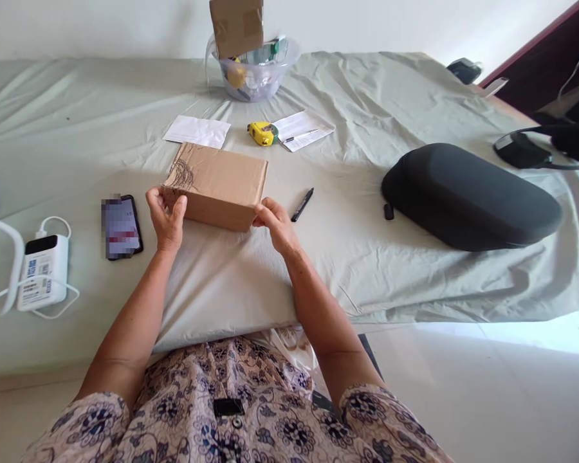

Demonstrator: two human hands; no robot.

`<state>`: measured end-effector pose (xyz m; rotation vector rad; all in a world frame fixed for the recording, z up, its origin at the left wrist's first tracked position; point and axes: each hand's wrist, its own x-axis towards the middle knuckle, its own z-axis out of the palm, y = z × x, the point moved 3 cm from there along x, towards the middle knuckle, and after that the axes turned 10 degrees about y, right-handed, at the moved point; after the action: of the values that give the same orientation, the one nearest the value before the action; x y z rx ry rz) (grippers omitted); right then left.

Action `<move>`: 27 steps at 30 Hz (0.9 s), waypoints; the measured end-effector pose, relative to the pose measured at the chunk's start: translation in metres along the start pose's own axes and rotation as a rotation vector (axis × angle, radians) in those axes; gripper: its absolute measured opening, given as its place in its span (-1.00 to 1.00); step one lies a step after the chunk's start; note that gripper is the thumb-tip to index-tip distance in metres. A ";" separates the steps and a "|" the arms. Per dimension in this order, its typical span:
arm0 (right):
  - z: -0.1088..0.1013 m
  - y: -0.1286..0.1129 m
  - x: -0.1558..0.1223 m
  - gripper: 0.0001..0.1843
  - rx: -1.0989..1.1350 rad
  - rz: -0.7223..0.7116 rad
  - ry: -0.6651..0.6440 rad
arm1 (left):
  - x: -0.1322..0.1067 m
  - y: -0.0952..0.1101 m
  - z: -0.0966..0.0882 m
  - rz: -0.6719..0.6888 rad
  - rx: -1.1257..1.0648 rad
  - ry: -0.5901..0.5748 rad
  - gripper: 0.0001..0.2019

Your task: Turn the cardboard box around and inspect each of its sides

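A brown box (pixel 217 183) lies flat on the bed (pixel 77 128) with the green sheet, right in front of the person, and both hands hold it at its near corners. The left hand (pixel 166 218) is closed on the left corner, and the right hand (pixel 275 225) pinches the right corner with its fingers. A phone (pixel 121 227) lies just left of the left hand, a black pen (pixel 302 204) lies near the box on its right, a big black case (pixel 470 196) sits well apart on the right, and a yellow tape measure (pixel 263 133) lies behind the box.
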<state>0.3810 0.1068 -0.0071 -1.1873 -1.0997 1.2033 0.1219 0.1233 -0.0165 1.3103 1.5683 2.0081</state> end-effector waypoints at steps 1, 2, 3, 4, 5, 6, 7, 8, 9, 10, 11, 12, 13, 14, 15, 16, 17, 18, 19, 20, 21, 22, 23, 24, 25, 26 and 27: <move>0.003 0.001 -0.001 -0.32 -0.015 -0.002 -0.038 | 0.001 -0.001 -0.001 -0.022 -0.001 -0.002 -0.39; 0.005 0.002 -0.002 -0.32 -0.030 -0.006 -0.069 | 0.002 -0.002 -0.001 -0.037 0.003 -0.009 -0.35; 0.008 0.003 -0.004 -0.33 -0.042 -0.009 -0.096 | 0.002 -0.002 0.000 -0.047 0.011 -0.024 -0.29; 0.010 0.004 -0.006 -0.33 -0.050 -0.011 -0.115 | 0.001 -0.001 0.000 -0.056 0.023 -0.048 -0.21; 0.013 0.004 -0.008 -0.33 -0.057 -0.009 -0.132 | 0.000 0.000 0.002 -0.064 0.039 -0.075 -0.11; 0.016 0.005 -0.010 -0.33 -0.064 -0.008 -0.141 | -0.001 0.002 0.003 -0.074 0.057 -0.101 -0.01; 0.019 0.005 -0.012 -0.33 -0.073 -0.008 -0.142 | -0.003 0.003 0.004 -0.082 0.074 -0.122 0.08; 0.021 0.005 -0.015 -0.32 -0.083 -0.011 -0.135 | -0.005 0.005 0.005 -0.084 0.087 -0.137 0.16; 0.024 0.004 -0.017 -0.32 -0.095 -0.017 -0.124 | -0.006 0.007 0.006 -0.077 0.098 -0.150 0.22; 0.025 0.004 -0.019 -0.33 -0.105 -0.022 -0.109 | -0.008 0.009 0.008 -0.059 0.108 -0.159 0.25; 0.027 0.003 -0.021 -0.33 -0.112 -0.025 -0.096 | -0.010 0.011 0.009 -0.035 0.119 -0.168 0.25; 0.029 0.003 -0.022 -0.33 -0.117 -0.026 -0.085 | -0.012 0.013 0.010 -0.009 0.134 -0.177 0.23; 0.030 0.003 -0.023 -0.33 -0.118 -0.025 -0.078 | -0.014 0.015 0.010 0.015 0.151 -0.184 0.20; 0.031 0.002 -0.024 -0.32 -0.116 -0.025 -0.069 | -0.016 0.017 0.011 0.032 0.169 -0.189 0.15; 0.032 0.002 -0.025 -0.32 -0.116 -0.026 -0.060 | -0.018 0.019 0.012 0.046 0.183 -0.196 0.09; 0.032 0.002 -0.025 -0.32 -0.115 -0.029 -0.051 | -0.020 0.021 0.013 0.059 0.192 -0.204 0.03; 0.032 0.002 -0.025 -0.31 -0.114 -0.031 -0.046 | -0.022 0.023 0.014 0.073 0.197 -0.213 -0.04; 0.032 0.001 -0.025 -0.31 -0.112 -0.030 -0.043 | -0.024 0.025 0.016 0.085 0.200 -0.224 -0.12; 0.032 0.002 -0.025 -0.31 -0.111 -0.027 -0.043 | -0.026 0.028 0.017 0.094 0.202 -0.235 -0.21; 0.031 0.002 -0.025 -0.32 -0.109 -0.021 -0.048 | -0.028 0.030 0.018 0.097 0.207 -0.244 -0.29; 0.031 0.002 -0.024 -0.33 -0.102 -0.014 -0.054 | -0.029 0.033 0.018 0.097 0.213 -0.249 -0.37; 0.030 0.002 -0.023 -0.33 -0.088 -0.006 -0.055 | -0.030 0.035 0.019 0.093 0.219 -0.251 -0.42; 0.028 0.003 -0.021 -0.34 -0.069 0.000 -0.044 | -0.030 0.037 0.019 0.088 0.224 -0.250 -0.46; 0.026 0.003 -0.018 -0.33 -0.048 0.005 -0.021 | -0.030 0.038 0.019 0.086 0.227 -0.250 -0.49; 0.023 0.004 -0.015 -0.33 -0.026 0.008 0.016 | -0.030 0.040 0.018 0.089 0.225 -0.251 -0.50; 0.018 0.004 -0.011 -0.32 -0.006 0.008 0.065 | -0.030 0.041 0.018 0.097 0.220 -0.254 -0.50; 0.014 0.004 -0.007 -0.32 0.006 0.006 0.118 | -0.030 0.042 0.018 0.111 0.212 -0.260 -0.51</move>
<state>0.3666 0.1003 -0.0104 -1.2418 -1.0044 1.1249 0.1652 0.0987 0.0063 1.6950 1.6490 1.6814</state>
